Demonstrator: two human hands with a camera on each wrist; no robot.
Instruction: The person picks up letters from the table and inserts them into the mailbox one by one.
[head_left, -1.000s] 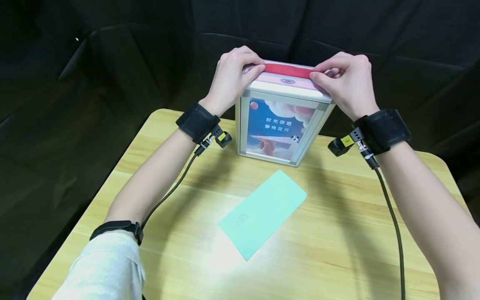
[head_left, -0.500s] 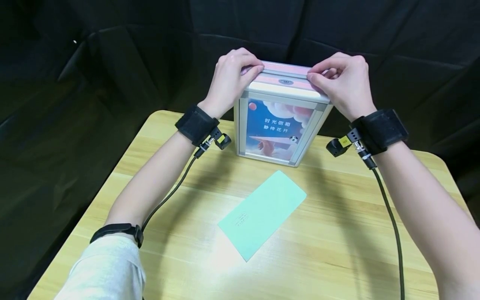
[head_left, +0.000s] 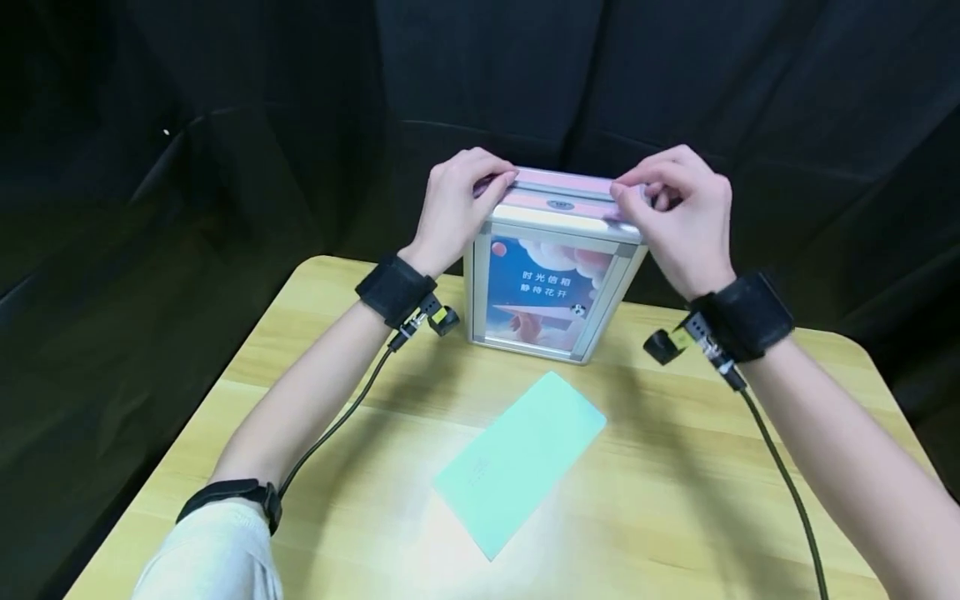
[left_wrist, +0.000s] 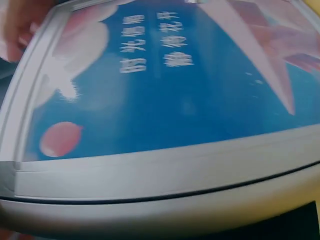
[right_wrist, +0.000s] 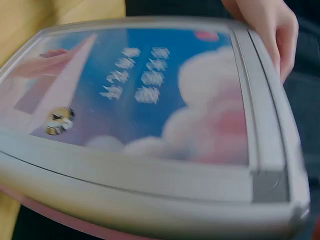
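Your left hand (head_left: 453, 204) and right hand (head_left: 678, 212) each pinch an end of the pink strip (head_left: 558, 179) along the top of the box (head_left: 551, 287), which stands upright at the table's (head_left: 675, 500) far edge. Keep both pinches level so the strip sits straight; the green envelope (head_left: 521, 461) lies apart, nearer you.

**Worn on arms and wrists**

Bare forearms. Black strap on each wrist, left (head_left: 393, 288) and right (head_left: 747, 315). Small black camera with yellow tag under each (head_left: 443, 319), trailing dark cable (head_left: 336, 425). Pale rolled sleeve (head_left: 213, 557) with black band (head_left: 228, 493) on left arm.
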